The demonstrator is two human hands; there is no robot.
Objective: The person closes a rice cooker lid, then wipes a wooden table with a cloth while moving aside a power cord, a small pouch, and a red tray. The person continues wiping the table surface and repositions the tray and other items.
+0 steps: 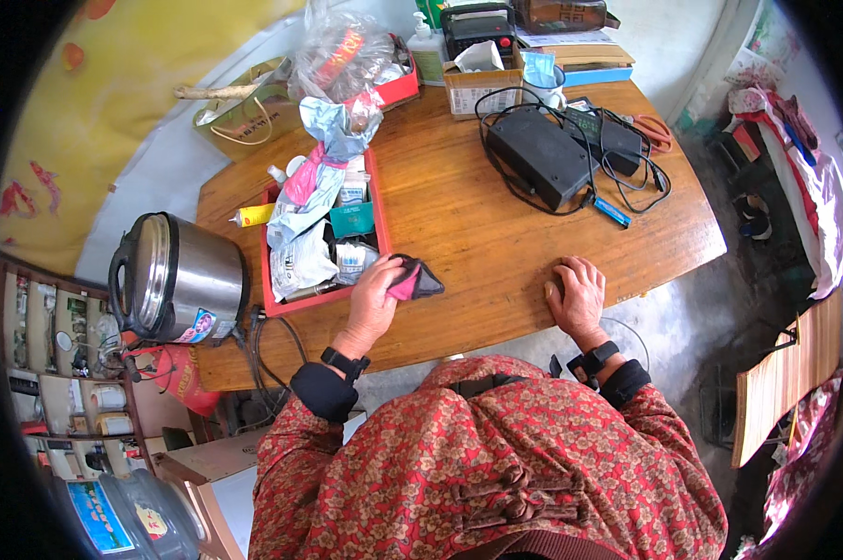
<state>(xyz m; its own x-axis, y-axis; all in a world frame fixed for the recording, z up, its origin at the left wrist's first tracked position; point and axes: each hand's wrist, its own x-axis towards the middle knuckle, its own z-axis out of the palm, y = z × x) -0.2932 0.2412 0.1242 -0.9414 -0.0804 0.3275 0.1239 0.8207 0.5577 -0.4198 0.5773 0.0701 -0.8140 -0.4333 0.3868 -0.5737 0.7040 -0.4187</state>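
Note:
My left hand (pixel 374 297) grips a pink and dark grey cloth (pixel 416 278) just off the near right corner of a red tray (pixel 323 301). Packets, a teal box (pixel 352 220) and a knotted plastic bag (pixel 316 183) fill that tray. A yellow tube (pixel 253 215) pokes out over its left side. My right hand (pixel 578 294) rests on the near edge of the wooden table (pixel 456 210), fingers slightly curled, holding nothing. Beyond it lie two black power adapters (pixel 542 155) with tangled cables and a blue lighter-like object (pixel 612 212).
A steel electric cooker (pixel 194 276) stands at the table's left edge, its cord (pixel 281 322) hanging nearby. Along the back are a cardboard box (pixel 483 91), an enamel mug (pixel 547 91), a pump bottle (pixel 426 52) and a paper bag (pixel 243 119).

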